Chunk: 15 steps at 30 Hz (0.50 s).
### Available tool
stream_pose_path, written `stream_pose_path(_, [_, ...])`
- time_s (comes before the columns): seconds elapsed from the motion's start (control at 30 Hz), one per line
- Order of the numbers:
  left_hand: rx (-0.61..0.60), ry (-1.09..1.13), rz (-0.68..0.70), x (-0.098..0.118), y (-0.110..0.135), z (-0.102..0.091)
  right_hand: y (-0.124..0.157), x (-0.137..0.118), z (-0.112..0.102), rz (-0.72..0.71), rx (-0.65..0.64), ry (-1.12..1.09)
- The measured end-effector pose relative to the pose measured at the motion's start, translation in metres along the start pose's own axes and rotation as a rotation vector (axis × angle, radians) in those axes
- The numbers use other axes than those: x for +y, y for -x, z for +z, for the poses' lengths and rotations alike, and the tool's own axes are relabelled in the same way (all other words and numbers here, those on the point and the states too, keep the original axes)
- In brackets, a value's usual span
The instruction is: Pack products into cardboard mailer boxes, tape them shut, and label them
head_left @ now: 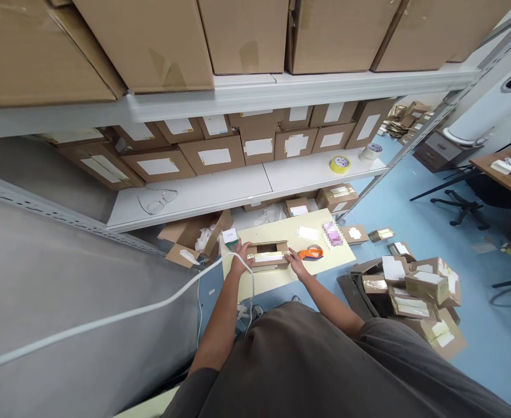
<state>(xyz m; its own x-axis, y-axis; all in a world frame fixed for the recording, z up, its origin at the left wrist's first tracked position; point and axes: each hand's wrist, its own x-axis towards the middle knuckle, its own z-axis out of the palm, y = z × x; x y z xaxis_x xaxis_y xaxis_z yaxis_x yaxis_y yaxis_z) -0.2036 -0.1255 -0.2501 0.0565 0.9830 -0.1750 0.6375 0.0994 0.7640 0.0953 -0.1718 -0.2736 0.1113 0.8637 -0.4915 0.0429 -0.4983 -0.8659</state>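
Observation:
A small open cardboard box lies on a pale yellow board on the floor. My left hand grips the box's left end, fingers curled round it. My right hand presses on the box's right end, fingers flat against the flap. An orange tape dispenser sits just right of the box, close to my right hand. A white card and a pink packet lie farther back on the board.
White metal shelves hold labelled cardboard boxes, glasses and tape rolls. A pile of small taped boxes lies at right on the blue floor. An open carton sits left. A white cable crosses left.

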Motion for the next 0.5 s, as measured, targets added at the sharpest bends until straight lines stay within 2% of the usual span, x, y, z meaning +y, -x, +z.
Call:
stream_pose_path(0.1, [-0.013, 0.060, -0.001, -0.004, 0.004, 0.007, -0.008, -0.007, 0.007, 0.048, 0.055, 0.071])
stream_pose_path(0.23, [0.161, 0.144, -0.041, -0.005, 0.020, 0.035, -0.019, -0.010, 0.023, 0.092, 0.178, 0.240])
stream_pose_path(0.33, [0.270, 0.204, -0.203, 0.002, 0.019, 0.051, -0.026, -0.012, 0.033, 0.055, 0.233, 0.311])
stream_pose_path(0.4, [0.280, 0.252, -0.318, 0.005, 0.015, 0.056, -0.030, -0.015, 0.037, 0.044, 0.241, 0.325])
stream_pose_path(0.5, [0.213, 0.295, -0.375, 0.002, 0.014, 0.057, -0.032, -0.017, 0.035, 0.024, 0.210, 0.342])
